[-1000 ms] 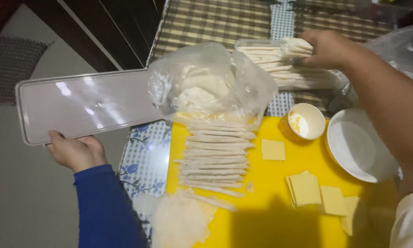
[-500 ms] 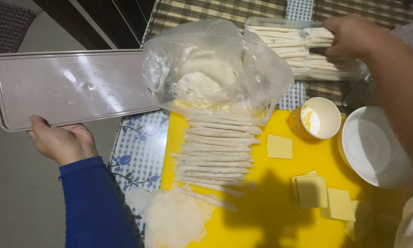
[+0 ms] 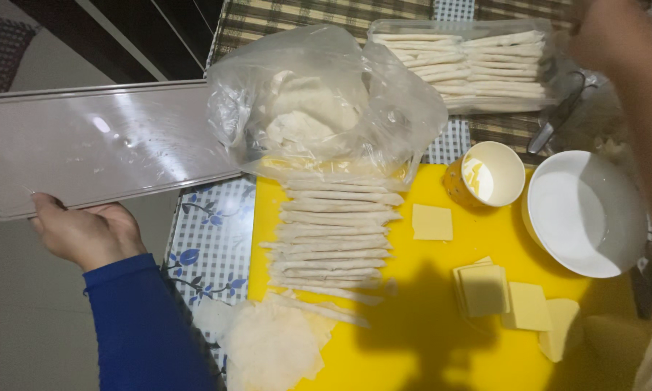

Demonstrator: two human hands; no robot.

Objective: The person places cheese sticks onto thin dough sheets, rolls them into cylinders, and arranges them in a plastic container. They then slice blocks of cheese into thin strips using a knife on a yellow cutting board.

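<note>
My left hand, in a blue sleeve, grips the near rim of a long clear rectangular lid held off the table's left side. My right hand is blurred at the top right, next to a clear tray of rolled dough sticks; whether it holds the tray is unclear. A row of several rolled sticks lies on the yellow board. A clear plastic bag of dough sits at the board's far edge.
A small yellow cup and a white bowl stand on the board's right. Cheese squares and one single slice lie nearby. Thin wrapper sheets sit at the front left. A checked tablecloth covers the table.
The view has shifted, so everything sits lower and larger. My right hand has moved from the tray's right end toward the upper right corner. My left hand keeps hold of the lid.
</note>
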